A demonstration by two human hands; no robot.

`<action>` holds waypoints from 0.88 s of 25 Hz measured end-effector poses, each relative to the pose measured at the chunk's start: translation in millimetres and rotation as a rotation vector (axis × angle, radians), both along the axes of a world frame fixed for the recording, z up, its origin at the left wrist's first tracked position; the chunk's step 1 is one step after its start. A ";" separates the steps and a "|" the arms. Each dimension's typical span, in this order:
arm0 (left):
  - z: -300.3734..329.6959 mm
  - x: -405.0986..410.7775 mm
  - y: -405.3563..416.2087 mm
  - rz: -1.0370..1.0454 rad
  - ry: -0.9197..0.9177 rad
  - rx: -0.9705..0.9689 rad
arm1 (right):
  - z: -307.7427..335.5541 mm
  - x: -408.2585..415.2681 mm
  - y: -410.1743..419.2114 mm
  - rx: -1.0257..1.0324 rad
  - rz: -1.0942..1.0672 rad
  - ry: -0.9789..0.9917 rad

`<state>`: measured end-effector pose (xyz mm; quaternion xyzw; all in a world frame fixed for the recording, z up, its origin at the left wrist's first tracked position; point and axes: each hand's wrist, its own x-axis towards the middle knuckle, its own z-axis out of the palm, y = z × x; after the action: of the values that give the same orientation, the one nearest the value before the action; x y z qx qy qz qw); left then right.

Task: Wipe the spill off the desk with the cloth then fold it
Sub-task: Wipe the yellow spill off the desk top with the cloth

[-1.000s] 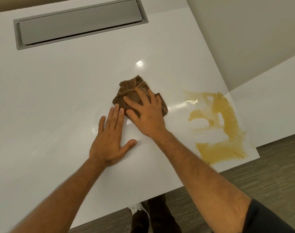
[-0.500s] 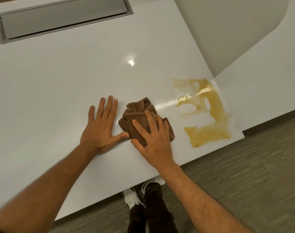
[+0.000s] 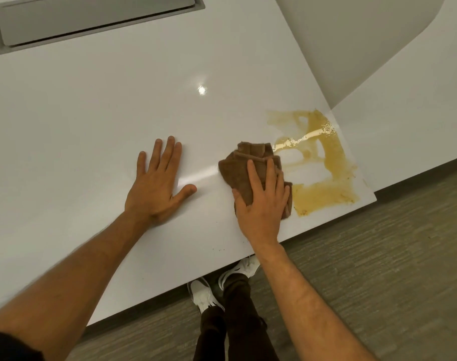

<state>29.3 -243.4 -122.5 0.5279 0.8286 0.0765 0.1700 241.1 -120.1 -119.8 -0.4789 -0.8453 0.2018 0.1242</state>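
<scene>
cloth (image 3: pixel 250 170), brown and bunched, right of frame centre on white desk (image 3: pixel 92 121), touching left edge of yellow-brown spill (image 3: pixel 323 175) at lower right corner. right hand (image 3: pixel 261 204) flat on cloth, fingers spread, pressing down, not pinching. left hand (image 3: pixel 157 186) flat on bare desk, fingers open, apart from cloth. grey recessed panel (image 3: pixel 92 19) at upper left.

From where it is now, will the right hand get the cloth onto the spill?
Probably yes. The right hand lies flat on the brown cloth, whose right edge already meets the yellow spill. Nothing stands between them on the desk.
</scene>
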 end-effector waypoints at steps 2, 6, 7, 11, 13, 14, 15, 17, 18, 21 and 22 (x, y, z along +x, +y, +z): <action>-2.1 -1.6 -1.4 0.008 -0.029 0.030 | -0.6 -7.9 12.1 -0.051 0.028 0.044; -4.4 -3.7 -2.2 0.024 -0.079 0.067 | -0.3 2.6 -11.3 -0.022 0.308 0.066; -3.9 -3.6 -2.3 0.025 -0.090 0.072 | 0.4 10.3 -25.2 -0.017 0.403 0.077; -4.5 -5.2 -4.1 0.009 -0.071 0.059 | 9.8 42.4 -51.8 -0.189 0.519 0.208; -4.6 -3.8 -3.1 0.001 -0.038 0.032 | 27.9 50.6 -43.7 -0.481 0.317 0.405; -4.0 -2.3 -1.5 -0.003 -0.019 0.014 | 37.9 53.7 -37.2 -0.591 0.199 0.504; -2.5 -1.2 -1.5 -0.006 -0.002 -0.009 | 48.1 56.3 -31.5 -0.639 0.098 0.573; 0.0 1.6 -0.5 0.000 0.011 -0.035 | 67.0 64.6 -20.7 -0.645 -0.066 0.665; 1.8 3.4 1.1 0.015 -0.003 -0.041 | 74.6 69.0 -15.6 -0.645 -0.136 0.706; 10.4 13.2 18.2 -0.011 -0.034 -0.013 | 87.7 83.5 -0.6 -0.598 -0.276 0.791; 13.1 18.1 30.3 -0.063 -0.025 0.008 | 89.7 88.3 5.1 -0.573 -0.313 0.806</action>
<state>47.4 -213.1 -109.4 0.5536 0.8090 0.0810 0.1805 329.4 -115.0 -30.1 -0.4985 -0.5596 0.5725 0.3326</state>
